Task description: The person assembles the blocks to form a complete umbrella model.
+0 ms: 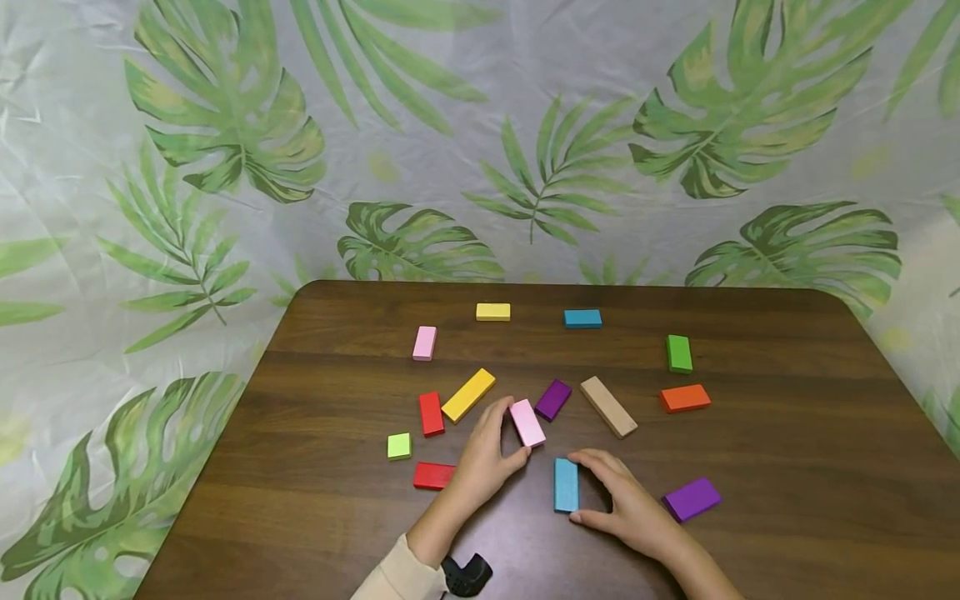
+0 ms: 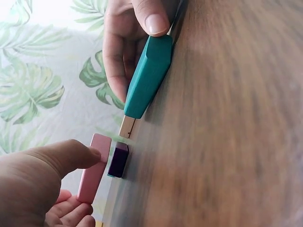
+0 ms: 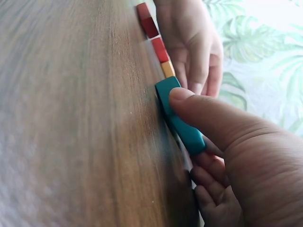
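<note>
My left hand (image 1: 483, 458) pinches a pink block (image 1: 528, 423) by its two ends, between thumb and fingers. In the left wrist view, this pink block (image 2: 94, 170) shows a gap between it and the tabletop. To its right and nearer me, my right hand (image 1: 626, 508) grips a blue block (image 1: 566, 485) at its short ends. The right thumb presses one end of the blue block (image 3: 182, 116), which lies close over the wood in the right wrist view. Just beyond the held pink block is a dark purple block (image 1: 553, 401).
On the wooden table (image 1: 810, 433) lie a beige block (image 1: 608, 407), a long yellow block (image 1: 468, 396), a red block (image 1: 431, 414), a light green block (image 1: 399, 447), an orange block (image 1: 686, 398) and several others. A purple block (image 1: 692, 499) sits beside my right wrist. A black object (image 1: 468, 575) is by my left sleeve.
</note>
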{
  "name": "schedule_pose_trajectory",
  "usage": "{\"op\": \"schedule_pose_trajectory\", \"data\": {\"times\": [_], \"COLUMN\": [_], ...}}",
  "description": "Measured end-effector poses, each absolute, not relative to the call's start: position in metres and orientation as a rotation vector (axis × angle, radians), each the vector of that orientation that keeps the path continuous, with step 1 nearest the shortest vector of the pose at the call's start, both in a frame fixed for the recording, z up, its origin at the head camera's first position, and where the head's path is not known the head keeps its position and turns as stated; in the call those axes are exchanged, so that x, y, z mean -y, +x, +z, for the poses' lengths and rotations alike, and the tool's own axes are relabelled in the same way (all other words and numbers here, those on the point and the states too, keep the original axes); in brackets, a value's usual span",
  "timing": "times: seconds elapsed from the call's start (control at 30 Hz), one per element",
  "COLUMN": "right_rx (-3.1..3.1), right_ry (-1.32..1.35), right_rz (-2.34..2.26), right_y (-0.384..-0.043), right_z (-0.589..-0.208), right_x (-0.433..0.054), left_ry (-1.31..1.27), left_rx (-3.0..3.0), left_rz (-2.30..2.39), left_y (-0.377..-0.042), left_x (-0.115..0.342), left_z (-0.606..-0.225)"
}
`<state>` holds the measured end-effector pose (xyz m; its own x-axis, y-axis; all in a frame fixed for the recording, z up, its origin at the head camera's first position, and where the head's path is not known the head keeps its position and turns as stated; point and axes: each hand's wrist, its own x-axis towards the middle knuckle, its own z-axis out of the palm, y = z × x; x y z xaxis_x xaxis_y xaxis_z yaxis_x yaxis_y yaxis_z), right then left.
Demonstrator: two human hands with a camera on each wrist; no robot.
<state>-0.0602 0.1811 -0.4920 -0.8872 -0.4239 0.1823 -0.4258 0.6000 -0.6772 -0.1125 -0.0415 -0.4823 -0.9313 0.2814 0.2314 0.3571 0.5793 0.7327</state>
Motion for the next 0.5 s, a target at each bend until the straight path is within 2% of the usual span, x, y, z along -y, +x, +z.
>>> {"op": "schedule_pose_trajectory", "data": {"times": [0.5], "right_rx": [2.782], "right_ry": [0.824], "right_rz": [1.225], "right_y": [-0.0586], "right_z": [-0.4909], "right_x": [-0.1812], "left_ry": [-0.730], "left_rx": [2.748], "left_rz": [-1.233], "left_y": [-0.1151], "left_x": [0.0420], "left_z": [-0.4872]}}
